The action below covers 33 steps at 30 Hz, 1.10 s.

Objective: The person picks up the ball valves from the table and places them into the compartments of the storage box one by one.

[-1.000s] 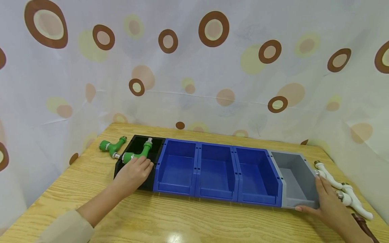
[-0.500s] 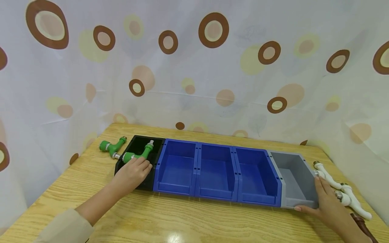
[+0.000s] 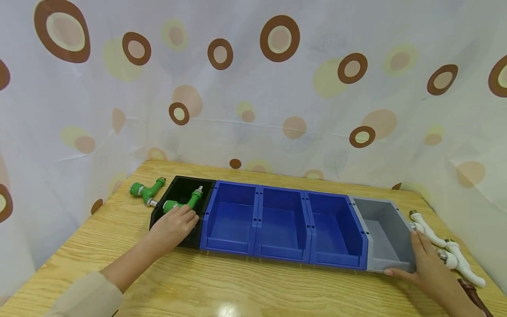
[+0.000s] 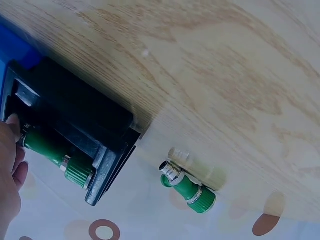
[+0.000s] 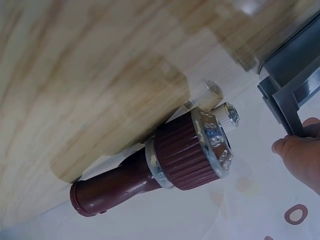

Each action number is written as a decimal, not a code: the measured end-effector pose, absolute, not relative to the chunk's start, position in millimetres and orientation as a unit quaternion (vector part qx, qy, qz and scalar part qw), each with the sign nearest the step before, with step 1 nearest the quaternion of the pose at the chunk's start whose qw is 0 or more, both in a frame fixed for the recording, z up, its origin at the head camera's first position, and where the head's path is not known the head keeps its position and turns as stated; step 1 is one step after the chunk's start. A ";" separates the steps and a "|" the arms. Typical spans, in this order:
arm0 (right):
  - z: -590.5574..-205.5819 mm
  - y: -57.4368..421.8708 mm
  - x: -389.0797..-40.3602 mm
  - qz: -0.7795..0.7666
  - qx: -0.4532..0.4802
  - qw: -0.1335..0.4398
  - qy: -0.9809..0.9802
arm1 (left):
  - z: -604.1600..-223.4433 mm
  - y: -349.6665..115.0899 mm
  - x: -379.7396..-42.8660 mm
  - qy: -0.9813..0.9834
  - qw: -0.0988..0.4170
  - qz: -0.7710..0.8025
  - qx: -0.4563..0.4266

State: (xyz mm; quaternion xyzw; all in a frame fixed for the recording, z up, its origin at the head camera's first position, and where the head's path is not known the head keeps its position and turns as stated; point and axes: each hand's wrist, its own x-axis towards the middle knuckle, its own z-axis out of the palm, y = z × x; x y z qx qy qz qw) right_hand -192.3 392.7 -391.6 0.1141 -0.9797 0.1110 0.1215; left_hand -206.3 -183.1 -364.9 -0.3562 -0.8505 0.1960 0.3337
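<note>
My left hand point(image 3: 172, 226) pinches a green plastic tap point(image 3: 195, 198), its metal-tipped end pointing away from me. The tap is inside the black bin point(image 3: 194, 237) at the row's left end, and my fingers hide part of it. In the left wrist view, its ribbed green knob point(image 4: 79, 171) shows inside the bin wall. A second green tap point(image 3: 148, 193) lies on the table left of the bin. At the row's right end, my right hand point(image 3: 431, 266) holds the front right corner of the grey bin point(image 3: 380, 237), thumb on the front lip, fingers along the side.
Three blue bins point(image 3: 283, 224) stand side by side between the black and grey ones on the wooden table point(image 3: 245, 290). White taps point(image 3: 461, 259) lie right of the grey bin, with a dark red tap point(image 5: 185, 150) nearer me. A patterned curtain point(image 3: 253, 97) hangs behind.
The green tap in my left hand has sunk lower into the black bin and shifted slightly right. My right hand stays at the grey bin.
</note>
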 end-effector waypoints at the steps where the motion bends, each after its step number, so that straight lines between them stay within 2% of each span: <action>1: -391.4 392.7 -192.3 0.111 0.114 0.121 -0.980 | -365.1 -182.9 -206.5 -0.853 0.330 0.193 -0.355; 14: -390.0 392.6 -191.9 0.104 0.111 0.113 -0.982 | -377.5 -181.3 -213.7 -0.867 0.307 0.175 -0.350; 22: -391.3 393.8 -192.0 0.111 0.117 0.121 -0.979 | -377.5 -179.6 -215.9 -0.894 0.259 0.145 -0.336; 33: -392.8 394.8 -192.5 0.107 0.119 0.129 -0.979 | -371.2 -176.4 -226.8 -0.937 0.165 0.059 -0.303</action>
